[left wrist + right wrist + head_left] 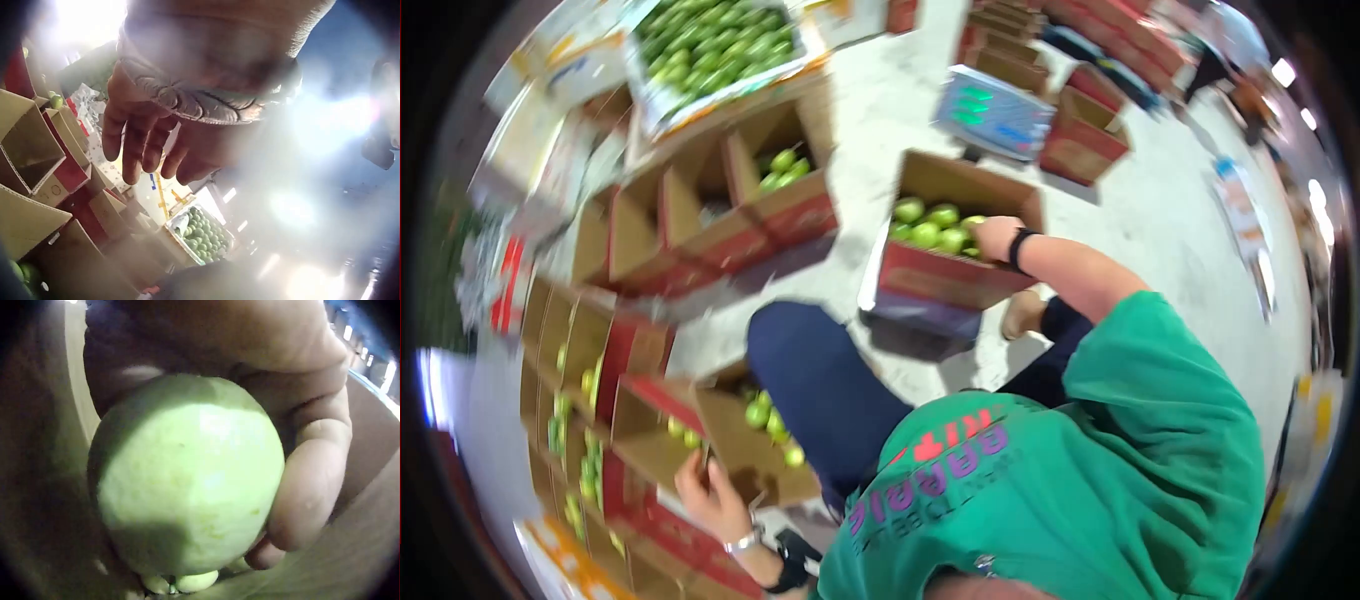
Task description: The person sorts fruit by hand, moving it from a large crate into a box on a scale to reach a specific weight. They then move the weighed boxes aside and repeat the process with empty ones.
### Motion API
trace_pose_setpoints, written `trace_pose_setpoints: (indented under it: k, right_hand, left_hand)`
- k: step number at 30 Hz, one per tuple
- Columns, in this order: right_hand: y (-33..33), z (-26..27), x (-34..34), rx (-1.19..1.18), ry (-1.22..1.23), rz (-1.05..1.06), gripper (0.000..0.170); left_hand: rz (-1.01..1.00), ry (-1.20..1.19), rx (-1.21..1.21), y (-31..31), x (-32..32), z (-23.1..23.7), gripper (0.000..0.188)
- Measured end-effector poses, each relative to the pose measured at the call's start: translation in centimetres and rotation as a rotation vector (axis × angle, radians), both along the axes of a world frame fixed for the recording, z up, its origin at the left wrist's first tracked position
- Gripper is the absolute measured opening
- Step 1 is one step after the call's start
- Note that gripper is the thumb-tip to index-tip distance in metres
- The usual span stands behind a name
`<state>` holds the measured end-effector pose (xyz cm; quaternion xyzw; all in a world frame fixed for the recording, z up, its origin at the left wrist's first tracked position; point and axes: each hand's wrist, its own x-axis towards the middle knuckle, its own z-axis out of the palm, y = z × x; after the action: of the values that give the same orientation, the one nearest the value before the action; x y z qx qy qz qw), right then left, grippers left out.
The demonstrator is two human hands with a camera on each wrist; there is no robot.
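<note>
In the right wrist view, a smooth, round, pale green fruit sits in the curled fingers of my right hand. That hand is inside an open cardboard carton holding several similar green fruits. This carton stands on the platform of a scale, whose display with green digits is behind it. My left hand, wearing a silver bracelet, holds nothing. Its fingers hang loosely apart near the edge of another carton with green fruits inside.
A white-lined crate heaped with green fruit stands at the upper left. Open cartons stand in a row below it, with more cartons along the left. My bent knee is between these and the scale. Further cartons stand behind.
</note>
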<state>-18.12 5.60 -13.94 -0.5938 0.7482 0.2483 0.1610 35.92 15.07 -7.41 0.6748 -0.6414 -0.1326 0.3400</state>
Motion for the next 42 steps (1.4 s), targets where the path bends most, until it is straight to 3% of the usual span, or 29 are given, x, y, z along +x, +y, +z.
trace_pose_setpoints:
  k: [2, 4, 5, 6, 7, 8, 9, 10, 12, 13, 14, 16, 17, 18, 19, 20, 22, 23, 24, 26, 30, 32, 37, 38, 40, 42]
  right_hand:
    - [0.8, 3.5, -0.7, -0.224, -0.088, -0.125, 0.052]
    - [1.3, 8.0, -0.2, -0.585, -0.467, -0.273, 0.055]
    - [1.1, 8.8, 0.4, -0.807, -0.802, -0.167, 0.054]
    - [2.6, 14.9, 8.5, -0.918, -1.179, -0.142, 0.050]
    - [3.7, 17.8, 13.3, -0.922, -1.145, -0.108, 0.044]
    - [4.3, 18.7, 17.1, -0.913, -1.481, 0.118, 0.043]
    - [4.7, 17.6, 21.6, -1.204, -1.305, 0.305, 0.045]
    - [5.0, 16.7, 25.2, -0.941, -1.419, 0.435, 0.053]
    - [6.1, 15.3, 29.6, -0.742, -1.216, 0.647, 0.065]
    - [6.2, 15.1, 29.4, -0.726, -1.287, 0.693, 0.067]
    - [6.3, 14.7, 28.8, -0.710, -1.355, 0.739, 0.069]
    - [5.2, 13.8, 25.5, -0.752, -1.303, 0.626, 0.069]
    - [4.7, 13.7, 22.3, -0.794, -1.129, 0.536, 0.065]
    - [3.8, 11.3, 19.9, -1.029, -1.047, 0.406, 0.059]
    - [3.9, 11.3, 16.1, -1.019, -0.869, 0.273, 0.055]
    - [4.4, 8.0, 13.3, -1.138, -0.630, 0.168, 0.048]
    - [5.4, 1.9, 9.3, -1.010, -0.212, 0.061, 0.022]
    - [5.6, 0.8, 8.1, -0.786, -0.225, -0.011, 0.013]
    - [5.8, 0.6, 7.6, -0.795, -0.210, -0.045, 0.013]
    - [5.8, 0.4, 6.6, -0.840, -0.333, 0.128, 0.012]
    - [8.4, 5.3, 1.5, -0.669, -0.514, 0.105, 0.021]
    - [10.4, 9.2, -1.5, -0.617, -0.544, 0.007, 0.022]
    - [13.0, 12.1, -10.3, -0.494, -0.740, -0.369, 0.032]
    - [13.1, 12.1, -12.4, -0.453, -0.787, -0.480, 0.034]
    - [12.9, 11.1, -16.9, -0.387, -0.676, -0.545, 0.039]
    - [12.6, 10.5, -21.1, -0.434, -0.535, -0.478, 0.036]
  left_hand:
    - [-0.008, 0.110, 0.065, 0.1, -1.0, 0.5, 0.024]
    - [-0.119, 0.432, 0.064, 0.1, -2.3, 0.5, 0.030]
    - [-0.213, 0.775, 0.058, 0.1, -3.8, 1.0, 0.034]
    - [-0.366, 1.412, 0.269, -0.4, -8.1, 5.3, 0.035]
    - [-0.406, 1.512, 0.274, -0.4, -10.5, 7.0, 0.042]
    - [-0.444, 1.611, 0.283, -0.4, -12.9, 8.8, 0.052]
    - [-0.460, 1.708, 0.280, -0.4, -14.0, 9.6, 0.053]
    - [-0.437, 1.768, 0.276, -0.4, -13.6, 9.2, 0.053]
    - [-0.352, 1.839, 0.273, 0.4, -11.1, 7.3, 0.055]
    - [-0.305, 1.858, 0.292, 0.6, -9.6, 6.2, 0.056]
    - [-0.247, 1.860, 0.311, 1.0, -7.9, 4.8, 0.057]
    - [-0.111, 1.838, 0.352, 2.3, -4.8, 1.3, 0.059]
    - [0.079, 1.613, 0.408, 3.0, -4.3, 0.5, 0.060]
    - [0.311, 1.373, 0.408, 3.0, -1.8, -3.5, 0.053]
    - [0.459, 1.212, 0.514, 3.0, -1.2, -5.4, 0.052]
    - [0.514, 1.132, 0.611, 3.0, -1.3, -6.4, 0.050]
    - [0.558, 1.013, 0.769, 2.3, -2.4, -7.8, 0.048]
    - [0.559, 0.961, 0.829, 1.3, -3.2, -7.8, 0.047]
    - [0.552, 0.904, 0.859, 0.7, -3.5, -7.5, 0.046]
    - [0.497, 0.799, 0.889, -1.1, -5.0, -7.0, 0.044]
    - [0.216, 0.597, 0.742, -5.0, -2.7, -9.7, 0.044]
    - [-0.068, 0.353, 0.544, -7.0, 0.7, -13.1, 0.045]
    - [-0.015, 0.415, 0.704, -9.6, 1.4, -14.7, 0.041]
    - [-0.015, 0.324, 0.698, -10.2, 2.0, -16.0, 0.039]
    - [-0.007, 0.238, 0.683, -11.2, 1.5, -17.1, 0.037]
    - [-0.073, 0.261, 0.517, -10.1, 0.1, -16.4, 0.034]
